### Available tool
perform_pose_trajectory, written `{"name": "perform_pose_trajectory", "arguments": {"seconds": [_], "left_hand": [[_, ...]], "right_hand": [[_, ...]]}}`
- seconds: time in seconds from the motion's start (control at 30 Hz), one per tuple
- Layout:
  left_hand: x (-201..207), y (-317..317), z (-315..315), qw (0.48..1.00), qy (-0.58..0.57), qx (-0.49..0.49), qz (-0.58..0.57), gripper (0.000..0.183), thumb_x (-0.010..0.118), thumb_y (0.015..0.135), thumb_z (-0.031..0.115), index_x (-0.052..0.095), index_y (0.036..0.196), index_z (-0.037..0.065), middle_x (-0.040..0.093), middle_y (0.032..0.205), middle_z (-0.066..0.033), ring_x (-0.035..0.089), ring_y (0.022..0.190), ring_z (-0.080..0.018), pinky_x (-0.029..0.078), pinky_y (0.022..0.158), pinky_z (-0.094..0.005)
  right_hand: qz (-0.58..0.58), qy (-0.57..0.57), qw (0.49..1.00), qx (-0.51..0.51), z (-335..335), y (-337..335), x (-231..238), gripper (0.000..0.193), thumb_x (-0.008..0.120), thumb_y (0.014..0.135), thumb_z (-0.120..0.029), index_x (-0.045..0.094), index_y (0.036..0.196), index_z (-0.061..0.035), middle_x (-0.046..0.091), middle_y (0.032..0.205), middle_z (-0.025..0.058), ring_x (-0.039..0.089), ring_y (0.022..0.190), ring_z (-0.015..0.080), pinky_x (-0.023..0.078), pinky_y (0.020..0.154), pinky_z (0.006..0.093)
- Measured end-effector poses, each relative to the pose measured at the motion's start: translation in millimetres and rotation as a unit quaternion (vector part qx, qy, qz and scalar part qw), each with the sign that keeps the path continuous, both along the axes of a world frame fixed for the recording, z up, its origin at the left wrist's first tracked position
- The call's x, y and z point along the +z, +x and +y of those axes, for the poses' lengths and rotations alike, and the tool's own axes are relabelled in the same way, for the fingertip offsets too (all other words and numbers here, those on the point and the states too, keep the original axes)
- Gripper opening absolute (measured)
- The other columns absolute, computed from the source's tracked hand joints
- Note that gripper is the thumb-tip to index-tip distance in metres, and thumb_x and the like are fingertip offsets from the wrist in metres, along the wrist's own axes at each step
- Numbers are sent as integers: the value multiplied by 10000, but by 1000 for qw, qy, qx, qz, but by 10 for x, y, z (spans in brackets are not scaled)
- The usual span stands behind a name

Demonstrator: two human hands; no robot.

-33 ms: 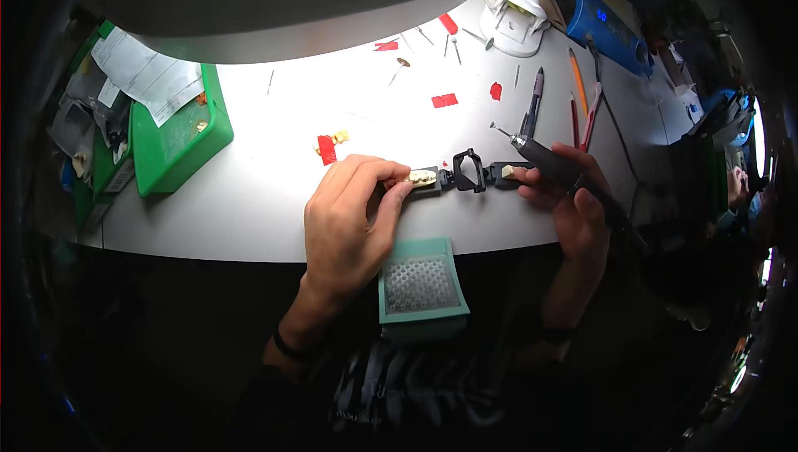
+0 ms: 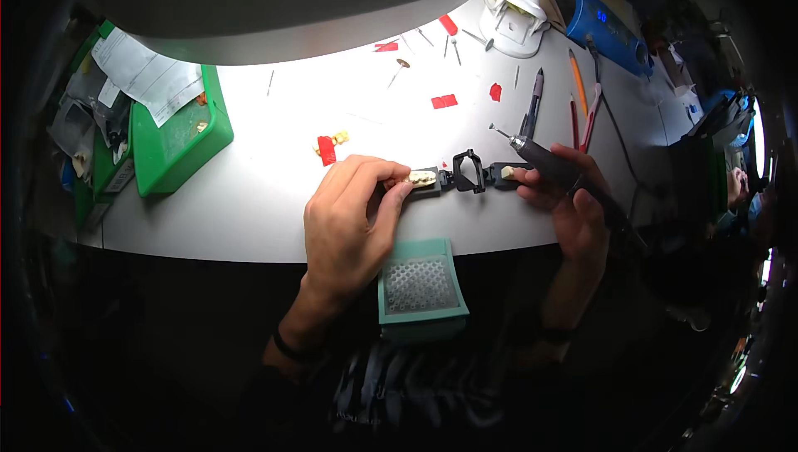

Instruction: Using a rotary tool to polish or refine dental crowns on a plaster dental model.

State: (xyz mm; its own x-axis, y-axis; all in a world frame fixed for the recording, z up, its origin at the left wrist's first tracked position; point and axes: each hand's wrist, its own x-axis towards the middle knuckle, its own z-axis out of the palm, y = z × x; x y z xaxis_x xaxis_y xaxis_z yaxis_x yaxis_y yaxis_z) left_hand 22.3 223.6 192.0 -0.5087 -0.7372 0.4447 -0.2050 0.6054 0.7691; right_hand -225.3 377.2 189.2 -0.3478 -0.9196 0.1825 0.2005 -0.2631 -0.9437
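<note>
A black hinged dental articulator [image 2: 470,171] lies opened out between my hands. Its left arm carries a cream dental model [image 2: 422,177] with teeth, and a smaller cream tooth piece [image 2: 509,173] sits on its right arm. With thumb and fingers, my left hand [image 2: 349,215] pinches the left model. My right hand [image 2: 573,203] holds a dark rotary handpiece [image 2: 553,165], its thin, small-headed bit pointing up and left above the articulator. Some fingertips of this hand also reach the right arm by the tooth piece; whether they grip it is hard to see.
A teal tray with a grid [image 2: 422,282] juts out at the front edge. Green bins [image 2: 187,153] with papers stand left. Red strips [image 2: 445,101], several bits, a pen [image 2: 534,103] and pencils [image 2: 578,82] lie behind. A blue control box [image 2: 603,24] and large lamp [image 2: 316,3] are farther back.
</note>
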Motion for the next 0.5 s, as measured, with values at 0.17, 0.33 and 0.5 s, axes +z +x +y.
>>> {"name": "perform_pose_trajectory", "arguments": {"seconds": [0.17,0.33,0.5], "left_hand": [[26,-23,15,999,11,3,-32,113,737,872,-34,699,975,-10,694,921,-106,682,826,-228,536,750,-326],[11,-26,-52,999,24,5,21,133,748,855,-25,707,974,18,707,934,-95,688,826,-238,526,720,-317],[62,97,-4,966,183,-74,166,187,737,896,-65,705,1079,-45,745,1045,-128,710,887,-158,551,818,-274]], "right_hand": [[4,13,1000,-19,1,20,19,692,674,984,-362,442,1430,114,686,1154,269,678,1164,427,588,1015,440],[40,16,999,-10,3,-58,-47,761,650,983,-413,371,1487,84,649,1225,281,630,1227,464,570,1028,489],[-59,-87,994,8,-4,10,-133,822,642,989,-484,317,1546,27,610,1299,291,609,1252,465,550,1043,504]]}}
